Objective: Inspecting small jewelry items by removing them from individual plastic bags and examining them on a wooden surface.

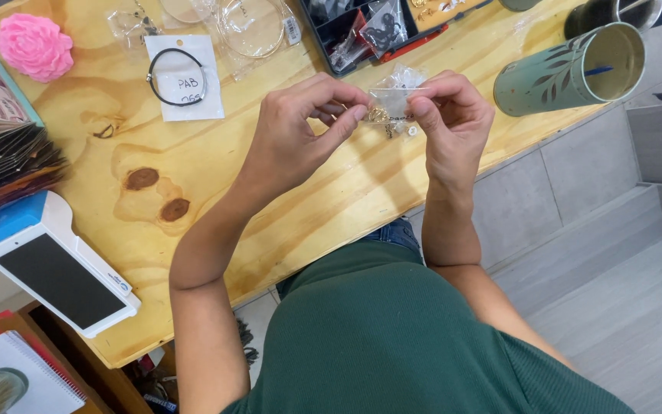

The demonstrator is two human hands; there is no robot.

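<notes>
Pink rose (35, 46), green tumbler (568, 73), white card reader (55, 264) on wooden table (216, 199)

A dark green ribbed knit shirt (392, 337) fills the lower middle of the frame; a strip of blue denim (394, 231) shows above it. Both forearms are bare, without sleeves.

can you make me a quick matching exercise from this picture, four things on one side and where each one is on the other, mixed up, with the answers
Things:
1. small clear bag
2. pink flower
3. green tumbler
4. white and blue card terminal

Places:
A. lying on its side at the table's far right
B. pinched between the left hand and right hand
C. at the table's near left edge
D. in the table's far left corner

Pairs: 1-B, 2-D, 3-A, 4-C
</notes>
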